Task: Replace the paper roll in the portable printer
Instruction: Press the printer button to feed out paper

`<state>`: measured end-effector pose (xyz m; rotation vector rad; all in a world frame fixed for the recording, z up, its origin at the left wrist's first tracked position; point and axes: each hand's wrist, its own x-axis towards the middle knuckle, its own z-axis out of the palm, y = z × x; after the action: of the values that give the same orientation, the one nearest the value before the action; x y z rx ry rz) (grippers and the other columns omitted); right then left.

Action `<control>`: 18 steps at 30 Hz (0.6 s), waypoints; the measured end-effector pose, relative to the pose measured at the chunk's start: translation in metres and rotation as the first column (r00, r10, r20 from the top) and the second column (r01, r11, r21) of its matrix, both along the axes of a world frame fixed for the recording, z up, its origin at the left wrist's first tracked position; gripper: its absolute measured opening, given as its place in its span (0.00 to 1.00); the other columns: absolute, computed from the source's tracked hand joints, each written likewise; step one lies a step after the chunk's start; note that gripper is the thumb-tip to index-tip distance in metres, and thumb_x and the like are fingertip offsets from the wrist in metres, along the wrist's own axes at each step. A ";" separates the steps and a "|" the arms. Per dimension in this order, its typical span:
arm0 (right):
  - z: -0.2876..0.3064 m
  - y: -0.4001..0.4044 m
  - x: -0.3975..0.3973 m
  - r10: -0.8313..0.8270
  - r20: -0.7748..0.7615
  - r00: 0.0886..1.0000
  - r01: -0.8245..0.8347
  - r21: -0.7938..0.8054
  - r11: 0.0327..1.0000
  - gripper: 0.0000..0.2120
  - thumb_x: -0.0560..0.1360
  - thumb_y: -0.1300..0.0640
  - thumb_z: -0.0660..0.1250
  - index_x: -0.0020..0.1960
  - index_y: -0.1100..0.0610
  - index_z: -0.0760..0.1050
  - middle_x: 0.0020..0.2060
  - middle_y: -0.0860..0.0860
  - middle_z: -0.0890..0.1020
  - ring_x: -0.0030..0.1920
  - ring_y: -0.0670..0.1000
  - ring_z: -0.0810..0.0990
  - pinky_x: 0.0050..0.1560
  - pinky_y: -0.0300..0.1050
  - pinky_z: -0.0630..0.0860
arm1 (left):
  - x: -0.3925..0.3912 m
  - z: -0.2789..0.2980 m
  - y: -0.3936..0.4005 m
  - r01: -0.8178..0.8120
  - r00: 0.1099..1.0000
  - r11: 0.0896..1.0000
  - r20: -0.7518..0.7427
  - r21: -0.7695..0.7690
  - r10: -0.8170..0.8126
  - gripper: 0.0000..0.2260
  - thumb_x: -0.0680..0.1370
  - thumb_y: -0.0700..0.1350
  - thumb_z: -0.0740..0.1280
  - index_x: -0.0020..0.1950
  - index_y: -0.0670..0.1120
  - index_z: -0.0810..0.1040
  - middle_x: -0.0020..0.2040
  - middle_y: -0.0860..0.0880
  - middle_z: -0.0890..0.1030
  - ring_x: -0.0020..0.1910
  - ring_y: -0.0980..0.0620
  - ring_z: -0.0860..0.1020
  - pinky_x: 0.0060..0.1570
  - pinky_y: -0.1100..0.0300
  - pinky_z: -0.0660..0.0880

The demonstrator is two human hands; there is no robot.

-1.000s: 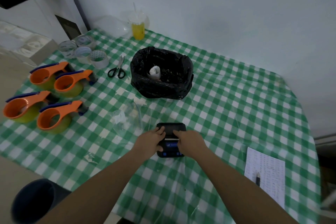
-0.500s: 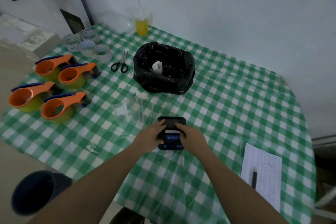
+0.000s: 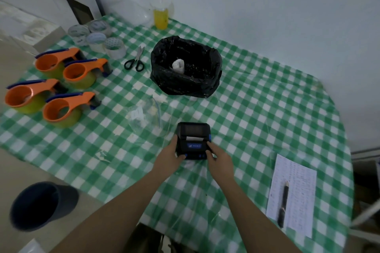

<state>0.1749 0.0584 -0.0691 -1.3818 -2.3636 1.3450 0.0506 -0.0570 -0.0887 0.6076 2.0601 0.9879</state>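
The small black portable printer [image 3: 193, 137] with blue buttons lies on the green checked tablecloth [image 3: 257, 113], its lid shut and a strip of white paper showing at the slot. My left hand [image 3: 169, 157] grips its left side and my right hand [image 3: 219, 157] grips its right side. A white paper roll [image 3: 178, 65] sits inside the black bin bag [image 3: 186, 80] behind the printer.
Several orange tape dispensers [image 3: 61, 88] and tape rolls [image 3: 98, 40] stand at the left. Scissors [image 3: 135, 60] lie by the bag, and a clear plastic bag [image 3: 144, 117] lies left of the printer. A yellow drink cup [image 3: 161, 15] stands at the back. At the right lie a printed sheet [image 3: 294, 195] and pen [image 3: 283, 203].
Both hands have slid from the top of the printer to its near corners, uncovering the paper slot. The camera view has shifted slightly.
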 end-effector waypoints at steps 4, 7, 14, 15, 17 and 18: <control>-0.003 0.003 0.002 0.034 0.044 0.998 -0.035 0.019 0.999 0.18 0.78 0.63 0.59 0.68 0.56 0.70 0.65 0.54 0.76 0.61 0.54 0.77 0.59 0.41 0.71 | 0.000 -0.006 0.001 0.016 0.999 0.999 -0.049 -0.046 -0.018 0.35 0.75 0.41 0.67 0.77 0.49 0.50 0.64 0.43 0.78 0.58 0.44 0.78 0.57 0.46 0.77; -0.003 0.005 0.003 0.050 0.093 0.994 -0.051 0.006 0.999 0.20 0.78 0.64 0.58 0.69 0.53 0.69 0.44 0.53 0.82 0.35 0.48 0.76 0.36 0.31 0.71 | -0.002 -0.008 0.004 0.033 0.995 0.996 -0.086 -0.085 -0.041 0.35 0.75 0.43 0.67 0.76 0.47 0.52 0.63 0.43 0.78 0.59 0.44 0.78 0.58 0.49 0.76; 0.001 0.010 0.004 0.113 0.175 0.978 -0.112 -0.013 0.994 0.22 0.78 0.64 0.57 0.69 0.49 0.66 0.46 0.60 0.81 0.30 0.48 0.70 0.34 0.42 0.72 | -0.007 -0.006 0.010 0.059 0.985 0.986 -0.149 -0.159 -0.083 0.32 0.75 0.44 0.68 0.75 0.45 0.57 0.62 0.42 0.79 0.59 0.43 0.78 0.56 0.49 0.76; 0.003 0.010 0.003 0.123 0.182 0.975 -0.123 -0.011 0.992 0.22 0.78 0.63 0.57 0.69 0.49 0.66 0.48 0.61 0.81 0.32 0.50 0.72 0.36 0.45 0.74 | -0.007 -0.006 0.010 0.066 0.983 0.984 -0.160 -0.168 -0.093 0.32 0.75 0.44 0.67 0.75 0.44 0.56 0.62 0.42 0.79 0.59 0.43 0.78 0.56 0.50 0.76; 0.006 0.011 0.003 0.149 0.204 0.967 -0.155 0.011 0.988 0.22 0.78 0.63 0.57 0.70 0.49 0.66 0.51 0.62 0.81 0.35 0.54 0.75 0.41 0.48 0.77 | -0.007 -0.005 0.010 0.082 0.978 0.979 -0.175 -0.187 -0.115 0.32 0.75 0.45 0.67 0.75 0.45 0.56 0.62 0.42 0.79 0.59 0.43 0.78 0.56 0.50 0.76; 0.006 0.011 0.003 0.158 0.213 0.964 -0.166 0.019 0.986 0.22 0.78 0.62 0.57 0.70 0.49 0.65 0.51 0.62 0.81 0.37 0.57 0.77 0.42 0.50 0.77 | -0.007 -0.005 0.009 0.090 0.976 0.977 -0.177 -0.193 -0.125 0.32 0.75 0.45 0.67 0.75 0.45 0.56 0.62 0.42 0.79 0.59 0.43 0.78 0.56 0.50 0.76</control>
<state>0.1780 0.0692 -0.0634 -1.4117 -2.6776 1.2386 0.0437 -0.0475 -0.0934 0.7300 2.2281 0.6896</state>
